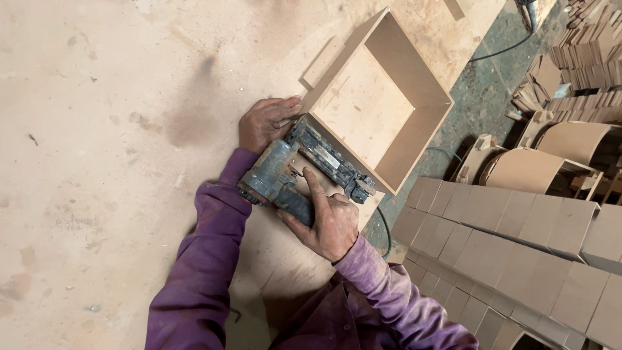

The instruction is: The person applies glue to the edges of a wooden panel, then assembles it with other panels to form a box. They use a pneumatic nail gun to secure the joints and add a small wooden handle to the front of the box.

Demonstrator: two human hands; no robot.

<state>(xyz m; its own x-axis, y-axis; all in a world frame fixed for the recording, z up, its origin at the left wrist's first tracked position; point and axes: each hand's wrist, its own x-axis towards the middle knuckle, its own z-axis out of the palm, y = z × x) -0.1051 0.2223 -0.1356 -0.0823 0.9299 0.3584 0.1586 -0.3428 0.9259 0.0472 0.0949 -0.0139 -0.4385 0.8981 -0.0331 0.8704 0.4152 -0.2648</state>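
Observation:
A shallow open box of brown fibreboard (389,97) lies on the workbench (116,129), one corner toward me. My right hand (327,223) grips the handle of a worn blue-grey pneumatic nail gun (304,168), whose long magazine lies along the box's near wall. My left hand (264,122) rests flat on the bench and presses against the box's left corner, just beyond the gun's body. Both arms wear purple sleeves.
Rows of finished fibreboard boxes (512,240) are stacked at the lower right. Curved board pieces (525,168) and stacks of small cut pieces (583,58) lie on the floor at the right. A dark hose (499,52) runs across the green floor.

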